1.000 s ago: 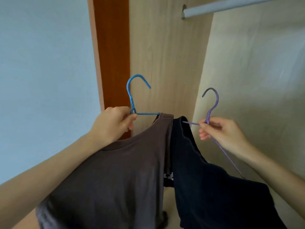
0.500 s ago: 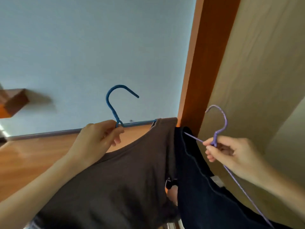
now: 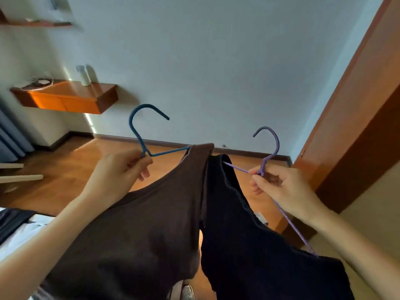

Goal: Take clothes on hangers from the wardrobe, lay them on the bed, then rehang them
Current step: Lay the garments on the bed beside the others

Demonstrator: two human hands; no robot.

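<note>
My left hand [image 3: 118, 173] grips the neck of a blue hanger [image 3: 138, 131] that carries a brown top [image 3: 138, 230]. A purple hanger [image 3: 271, 146] with a black garment [image 3: 255, 245] is held at its neck by my right hand [image 3: 279, 186]. Both garments hang side by side in front of me, touching at the shoulders. The wardrobe's orange-brown frame [image 3: 355, 100] stands at the right edge. A corner of the bed [image 3: 23, 228] with white bedding and a dark cloth shows at lower left.
A floating orange wooden shelf [image 3: 67, 97] with a white bottle and cables hangs on the pale blue wall at left. Wooden floor [image 3: 71, 169] stretches ahead to a dark skirting board. Pale wooden slats lie at the far left.
The view has swung left, away from the wardrobe interior and its rail, toward the room. Both hands keep their hangers, carried along with the turn. The shelf and bed corner have come into sight.
</note>
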